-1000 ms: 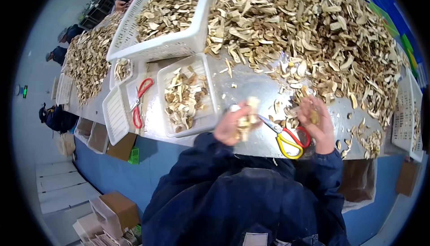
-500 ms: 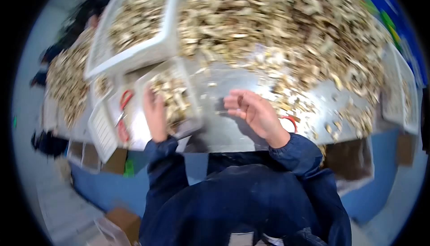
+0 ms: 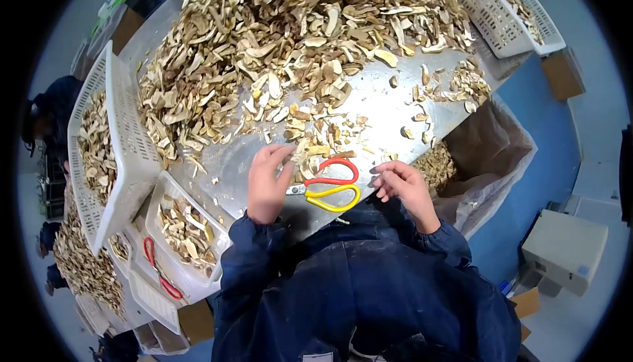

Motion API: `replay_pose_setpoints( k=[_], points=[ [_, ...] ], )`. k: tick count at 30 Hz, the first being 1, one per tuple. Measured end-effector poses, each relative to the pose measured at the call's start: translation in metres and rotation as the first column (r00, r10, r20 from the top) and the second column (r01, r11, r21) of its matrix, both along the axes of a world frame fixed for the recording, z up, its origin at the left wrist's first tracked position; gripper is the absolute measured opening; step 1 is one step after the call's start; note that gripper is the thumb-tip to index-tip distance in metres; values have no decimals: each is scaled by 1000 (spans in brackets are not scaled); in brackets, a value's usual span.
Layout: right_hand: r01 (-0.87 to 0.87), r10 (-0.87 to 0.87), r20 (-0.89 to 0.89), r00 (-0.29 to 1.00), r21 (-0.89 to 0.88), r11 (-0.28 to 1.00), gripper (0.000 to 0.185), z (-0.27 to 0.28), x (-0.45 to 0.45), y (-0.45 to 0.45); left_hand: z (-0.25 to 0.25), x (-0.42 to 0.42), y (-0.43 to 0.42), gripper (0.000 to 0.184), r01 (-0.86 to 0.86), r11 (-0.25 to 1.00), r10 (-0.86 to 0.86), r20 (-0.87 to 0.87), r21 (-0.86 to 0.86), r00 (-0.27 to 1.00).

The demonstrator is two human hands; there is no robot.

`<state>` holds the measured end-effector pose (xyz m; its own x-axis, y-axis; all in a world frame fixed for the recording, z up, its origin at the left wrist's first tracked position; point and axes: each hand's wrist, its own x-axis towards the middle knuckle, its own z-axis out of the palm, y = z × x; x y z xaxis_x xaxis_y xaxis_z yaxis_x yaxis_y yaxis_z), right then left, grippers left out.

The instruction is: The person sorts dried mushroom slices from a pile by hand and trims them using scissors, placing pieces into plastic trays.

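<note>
My left hand (image 3: 266,184) hovers over the metal table, slightly blurred, thumb and index finger apart. Its fingertips are beside a few dried mushroom slices (image 3: 314,153); whether they touch is unclear. Scissors (image 3: 333,184) with one red and one yellow handle lie near the table's front edge, their blades partly hidden by my left hand. To the right of the handles, my right hand (image 3: 407,192) is loosely curled with the fingers apart and nothing visible in it. Beyond both hands rises a large heap of sliced dried mushrooms (image 3: 310,39).
At left are a tall white basket (image 3: 125,131), a low white tray (image 3: 221,233) of slices and red-handled scissors (image 3: 157,270). Another basket (image 3: 488,16) stands far right. A lined bin (image 3: 491,164) holding pieces is below the right table edge. Other people are at far left.
My view has turned right, so the tray beside my left hand now sits farther left. My left hand has moved from the tray to beside the scissors; the right hand has curled more.
</note>
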<state>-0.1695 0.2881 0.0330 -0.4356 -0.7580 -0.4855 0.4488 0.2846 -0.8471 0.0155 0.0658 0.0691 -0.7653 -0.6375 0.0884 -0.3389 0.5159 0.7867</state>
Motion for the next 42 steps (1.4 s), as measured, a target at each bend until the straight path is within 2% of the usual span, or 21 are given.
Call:
replay_pose_setpoints(
  k=[4, 6, 7, 8, 9, 10, 15, 18, 19, 21, 22, 23, 24, 26, 28, 29, 31, 33, 37, 40, 42],
  points=[
    [-12, 9, 41, 999, 76, 997, 28, -2, -23, -4, -3, -21, -8, 26, -24, 998, 32, 148, -54, 989],
    [164, -165, 19, 986, 32, 986, 30, -5, -37, -7, 5, -36, -13, 27, 17, 998, -9, 134, -59, 991],
    [364, -364, -126, 923, -19, 931, 31, -5, -39, -12, 3, -45, -14, 28, 35, 998, -29, 126, -46, 992],
    [472, -480, -133, 867, -89, 877, 32, -4, -44, -14, 0, -52, -13, 29, 51, 998, -48, 118, -29, 992],
    [455, -466, -106, 878, -116, 883, 30, -4, -49, -15, -2, -63, -14, 30, 98, 986, -89, 72, -132, 993],
    [436, -450, -81, 890, -141, 889, 29, -5, -52, -15, 7, -79, -12, 32, 95, 993, -87, 104, -69, 991],
    [286, -293, 1, 956, -234, 929, 22, -8, -35, -29, -16, -141, -22, 26, 63, 888, -66, 10, -455, 998],
    [252, -253, 30, 967, -246, 936, 21, -6, -36, -29, -26, -148, -31, 22, 145, 920, -94, 155, -363, 983],
    [242, -243, 30, 970, -249, 938, 21, -5, -38, -28, -27, -146, -33, 15, 146, 931, -133, 63, -335, 989],
    [238, -242, 17, 970, -246, 939, 21, -4, -44, -28, -9, -133, -29, 12, 46, 994, -53, 64, 103, 997],
    [232, -237, 7, 971, -243, 942, 21, -3, -48, -29, 1, -123, -26, 12, -13, 947, -11, 73, 322, 997],
    [217, -230, -29, 973, -229, 949, 20, -2, -52, -35, 1, -110, -29, 8, 32, 857, 3, -66, 514, 998],
    [200, -218, -67, 974, -212, 957, 20, -1, -56, -41, -4, -94, -35, 9, 63, 681, 74, -153, 730, 985],
    [139, -171, -186, 967, -175, 975, 19, 5, -64, -58, -8, -68, -26, 9, 84, 432, 312, -237, 898, 920],
    [63, -106, -348, 931, -133, 989, 19, 14, -74, -82, -21, -47, -18, 12, 308, 196, 461, -365, 931, 809],
    [32, -62, -440, 896, -77, 997, 20, 6, -79, -97, -36, -34, -19, 15, 368, 35, 553, -325, 929, 768],
    [-39, -31, -731, 681, -79, 996, 22, -7, -87, -124, -30, -27, -13, 13, 396, -123, 631, -236, 910, 739],
    [-124, -19, -931, 363, -68, 990, 24, -9, -92, -144, -30, -21, -13, 11, 484, -271, 661, -204, 832, 722],
    [-115, 235, -955, 181, 217, 969, 16, 1, -80, -163, -28, -16, -15, 13, 494, -267, 588, -267, 828, 764],
    [-189, 227, -962, 150, 197, 962, 16, 0, -76, -165, -29, -21, -18, 15, 388, -213, 514, -235, 897, 825],
    [-224, 190, -972, 135, 157, 962, 19, 9, -67, -159, -22, -28, -16, 17, 279, -89, 390, -224, 956, 893]
  ],
)
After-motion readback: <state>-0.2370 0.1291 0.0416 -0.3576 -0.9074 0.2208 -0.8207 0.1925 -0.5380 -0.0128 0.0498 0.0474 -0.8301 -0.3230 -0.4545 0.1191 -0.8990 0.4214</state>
